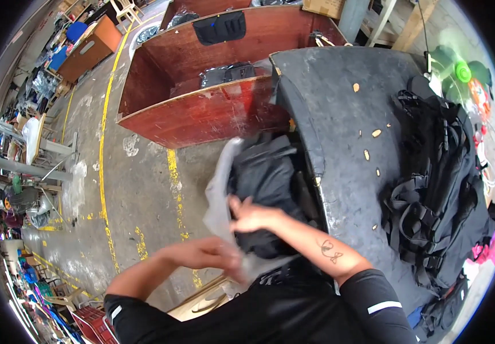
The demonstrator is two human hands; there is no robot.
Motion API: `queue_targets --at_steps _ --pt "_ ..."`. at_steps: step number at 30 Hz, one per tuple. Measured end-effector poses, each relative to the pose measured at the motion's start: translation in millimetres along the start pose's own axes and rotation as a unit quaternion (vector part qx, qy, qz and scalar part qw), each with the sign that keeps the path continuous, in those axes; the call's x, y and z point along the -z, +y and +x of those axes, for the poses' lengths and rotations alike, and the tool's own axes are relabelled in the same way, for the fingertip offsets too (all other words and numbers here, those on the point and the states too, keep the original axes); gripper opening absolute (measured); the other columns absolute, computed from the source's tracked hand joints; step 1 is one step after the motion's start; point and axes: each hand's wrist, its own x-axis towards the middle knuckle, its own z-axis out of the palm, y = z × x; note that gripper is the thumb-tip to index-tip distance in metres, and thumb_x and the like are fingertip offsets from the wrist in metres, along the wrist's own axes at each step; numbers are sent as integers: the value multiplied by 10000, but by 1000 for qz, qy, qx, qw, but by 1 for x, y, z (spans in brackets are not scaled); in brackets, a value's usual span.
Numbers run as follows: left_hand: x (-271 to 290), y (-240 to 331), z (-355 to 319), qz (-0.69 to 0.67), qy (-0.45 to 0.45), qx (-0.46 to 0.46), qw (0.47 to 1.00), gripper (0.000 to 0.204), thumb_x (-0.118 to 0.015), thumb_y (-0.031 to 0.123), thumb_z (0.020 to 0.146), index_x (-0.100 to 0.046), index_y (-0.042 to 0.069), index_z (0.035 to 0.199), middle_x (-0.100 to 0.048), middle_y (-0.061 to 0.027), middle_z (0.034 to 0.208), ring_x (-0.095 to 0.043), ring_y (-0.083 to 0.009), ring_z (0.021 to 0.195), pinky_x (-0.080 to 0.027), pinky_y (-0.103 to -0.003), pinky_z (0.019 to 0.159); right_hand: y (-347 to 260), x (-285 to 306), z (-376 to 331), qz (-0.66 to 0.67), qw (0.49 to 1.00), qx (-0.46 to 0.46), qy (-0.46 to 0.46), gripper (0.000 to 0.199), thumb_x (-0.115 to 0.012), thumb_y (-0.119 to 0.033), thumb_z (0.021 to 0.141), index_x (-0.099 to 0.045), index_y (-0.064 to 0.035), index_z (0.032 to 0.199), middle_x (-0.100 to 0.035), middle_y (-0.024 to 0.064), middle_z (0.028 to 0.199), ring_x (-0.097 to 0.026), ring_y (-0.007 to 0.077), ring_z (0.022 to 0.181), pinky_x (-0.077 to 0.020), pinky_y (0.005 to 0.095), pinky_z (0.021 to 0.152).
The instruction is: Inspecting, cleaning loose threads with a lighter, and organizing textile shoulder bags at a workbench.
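Bag (pixel 264 183), black and folded, sits half inside a clear plastic sleeve (pixel 220 189), held in the air over the floor (pixel 138 189) just left of the worktop (pixel 345 114). Both hands work on it. The right hand (pixel 250 217) lies on top of the bag with fingers curled over the dark cloth. The left hand (pixel 216 252) is closed on the lower edge of the sleeve, pinching the plastic. Beside them the grey worktop carries a heap of black backpacks (pixel 439 189) at its right side. Beyond the bag stands a red-brown wooden bin (pixel 201 114) with more dark bags in it. Yellow lines (pixel 105 149) run along the concrete floor.
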Motion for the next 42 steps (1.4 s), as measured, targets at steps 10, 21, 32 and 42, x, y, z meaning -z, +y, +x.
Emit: queue_targets --at_steps 10,21,32,42 --pt "16 -62 -81 83 -102 319 939 362 -641 308 873 -672 -25 1011 -693 -90 934 -628 -131 917 -485 -276 802 37 -87 -112 -167 958 69 -222 590 -446 -521 914 -486 -84 1308 -577 140 1213 -487 301 1209 -244 561 1037" --pt "96 -6 80 758 309 -176 547 112 -549 142 830 -605 54 789 -591 -138 778 -605 -299 796 -505 -398 708 40 -82 -146 -140 970 93 -178 202 -522 -50 755 -655 14 893 -649 205 923 -624 378 910 -458 498 845" --pt "88 -240 212 557 550 87 616 659 -598 362 821 -374 207 1420 -96 -188 1536 -40 -488 1386 -42 -740 1000 26 57 -138 -23 998 -48 35 457 -454 -354 953 -616 62 855 -586 278 833 -606 411 851 -489 444 752" --pt "73 -240 205 450 597 -12 664 789 -689 225 748 -308 168 1437 -53 -290 1495 -13 -475 1393 -2 -669 1058 132 -16 23 -46 942 -313 113 517 -637 -298 820 -519 37 1197 -517 269 1241 -534 374 1145 -454 416 943"
